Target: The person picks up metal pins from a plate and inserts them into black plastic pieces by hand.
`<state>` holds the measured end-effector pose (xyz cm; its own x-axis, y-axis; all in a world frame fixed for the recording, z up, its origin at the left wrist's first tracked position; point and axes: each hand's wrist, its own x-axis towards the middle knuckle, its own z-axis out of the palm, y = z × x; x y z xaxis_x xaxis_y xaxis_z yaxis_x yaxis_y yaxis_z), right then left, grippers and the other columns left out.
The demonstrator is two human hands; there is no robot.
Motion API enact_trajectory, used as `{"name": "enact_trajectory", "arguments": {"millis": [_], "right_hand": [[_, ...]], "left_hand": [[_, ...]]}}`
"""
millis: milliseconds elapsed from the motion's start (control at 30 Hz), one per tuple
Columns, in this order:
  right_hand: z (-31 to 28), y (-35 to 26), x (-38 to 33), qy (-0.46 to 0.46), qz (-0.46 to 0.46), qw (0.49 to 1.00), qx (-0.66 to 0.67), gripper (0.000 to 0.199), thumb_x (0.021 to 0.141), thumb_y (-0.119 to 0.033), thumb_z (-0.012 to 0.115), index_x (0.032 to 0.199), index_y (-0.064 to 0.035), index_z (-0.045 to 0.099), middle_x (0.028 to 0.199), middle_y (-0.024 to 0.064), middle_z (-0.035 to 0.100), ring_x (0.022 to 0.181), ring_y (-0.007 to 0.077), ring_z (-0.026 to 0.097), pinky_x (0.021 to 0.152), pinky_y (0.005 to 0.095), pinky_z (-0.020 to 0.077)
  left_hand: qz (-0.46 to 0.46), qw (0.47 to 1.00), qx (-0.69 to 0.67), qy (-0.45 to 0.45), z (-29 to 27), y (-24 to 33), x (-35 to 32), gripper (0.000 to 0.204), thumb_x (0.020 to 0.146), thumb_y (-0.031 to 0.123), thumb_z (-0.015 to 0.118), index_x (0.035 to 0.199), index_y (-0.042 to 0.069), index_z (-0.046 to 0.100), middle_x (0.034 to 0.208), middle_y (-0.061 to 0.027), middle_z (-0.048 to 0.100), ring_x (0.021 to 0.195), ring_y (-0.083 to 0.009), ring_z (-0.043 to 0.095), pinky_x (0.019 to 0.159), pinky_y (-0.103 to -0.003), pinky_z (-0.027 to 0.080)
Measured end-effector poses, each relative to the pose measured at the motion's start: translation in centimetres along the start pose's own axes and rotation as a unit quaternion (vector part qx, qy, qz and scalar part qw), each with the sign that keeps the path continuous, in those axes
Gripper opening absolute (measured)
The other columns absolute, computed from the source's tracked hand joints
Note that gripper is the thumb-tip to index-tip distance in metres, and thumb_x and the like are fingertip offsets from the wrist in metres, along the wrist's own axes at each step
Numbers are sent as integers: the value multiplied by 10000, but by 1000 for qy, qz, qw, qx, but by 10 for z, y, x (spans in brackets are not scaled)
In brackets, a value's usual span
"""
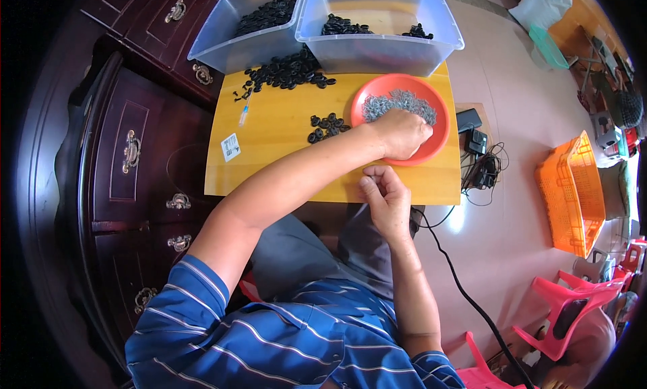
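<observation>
My left arm reaches across the yellow table (269, 150) to a red bowl (441, 99) of small grey metal pieces (397, 101), perhaps springs or clips. Over the bowl's near side, my left hand (404, 134) is closed, its fingers curled in; whatever they grip is hidden. Just below the bowl, by the table's front edge, my right hand (389, 199) pinches thumb against fingers, and anything between them is too small to name. Left of the bowl lies a little group of black oval parts (328, 127), partly behind my left forearm.
Two clear plastic bins (377, 52) with black parts stand at the table's far side, beside a loose black heap (286, 71). A thin blue-and-white tool (244, 113) and a white packet (230, 148) lie left. Dark drawers (125, 160) flank the left; cables (488, 167) and an orange basket (573, 193) are right.
</observation>
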<state>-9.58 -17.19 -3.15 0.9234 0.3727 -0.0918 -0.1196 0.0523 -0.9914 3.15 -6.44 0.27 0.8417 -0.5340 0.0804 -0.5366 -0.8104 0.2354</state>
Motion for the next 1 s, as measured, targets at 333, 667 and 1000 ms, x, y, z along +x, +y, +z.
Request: {"name": "enact_trajectory", "arguments": {"millis": [333, 667, 1000], "right_hand": [[-2, 5, -1, 4, 42, 994, 101, 151, 963, -24, 666, 1102, -26, 607, 866, -7, 636, 773, 56, 610, 704, 222, 544], [24, -8, -1, 4, 14, 1000, 16, 224, 969, -59, 670, 1188, -10, 672, 958, 6, 675, 807, 71, 621, 711, 219, 548], [47, -3, -4, -27, 5, 999, -23, 202, 1012, -143, 634, 1138, 1, 699, 849, 4, 661, 721, 65, 583, 655, 222, 511]], "left_hand": [[-133, 849, -470, 200, -30, -3, -82, 63, 862, 73, 676, 868, 28, 632, 801, -37, 663, 685, -134, 630, 625, -303, 499], [-291, 679, -608, 291, 9, 12, -207, 61, 953, 84, 642, 922, 55, 600, 802, 29, 606, 645, -39, 538, 590, -208, 459], [-217, 621, -676, 334, 17, 17, -220, 83, 981, 114, 650, 944, 62, 597, 812, 38, 573, 700, -43, 526, 650, -208, 454]]}}
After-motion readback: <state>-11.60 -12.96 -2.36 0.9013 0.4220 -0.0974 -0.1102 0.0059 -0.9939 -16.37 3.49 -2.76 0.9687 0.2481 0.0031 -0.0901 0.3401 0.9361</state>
